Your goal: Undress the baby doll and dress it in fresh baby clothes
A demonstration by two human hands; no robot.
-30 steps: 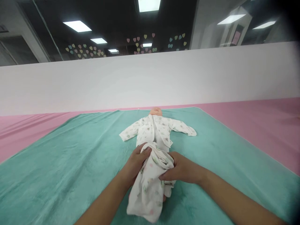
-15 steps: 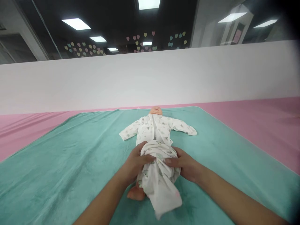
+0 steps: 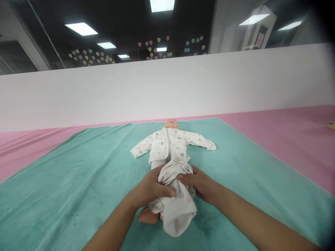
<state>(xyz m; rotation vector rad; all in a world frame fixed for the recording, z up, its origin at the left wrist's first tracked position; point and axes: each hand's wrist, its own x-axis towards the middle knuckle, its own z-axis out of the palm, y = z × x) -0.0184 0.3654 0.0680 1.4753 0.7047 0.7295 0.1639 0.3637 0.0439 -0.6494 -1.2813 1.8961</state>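
Note:
A baby doll (image 3: 171, 123) lies on its back, head away from me, in a white printed jacket (image 3: 158, 150) with the sleeves spread out. White printed baby pants (image 3: 179, 212) are bunched up over its lower legs, one pant leg hanging toward me. My left hand (image 3: 149, 188) grips the left side of the bunched cloth, thumb on top. On the other side, my right hand (image 3: 205, 184) pinches the gathered fabric between thumb and fingers. One bare doll foot (image 3: 148, 216) sticks out below my left hand; the other foot is hidden by the cloth.
A teal blanket (image 3: 78, 181) lies under the doll over a pink cover (image 3: 282, 136). Behind stands a low white wall (image 3: 157, 90), with dark glass and heart stickers above. A small pale object (image 3: 331, 126) shows at the right edge.
My left thumb has moved down the cloth and the hanging pant leg has been drawn up, its end now wider and rounder. The jacket's left front hem shows more clearly.

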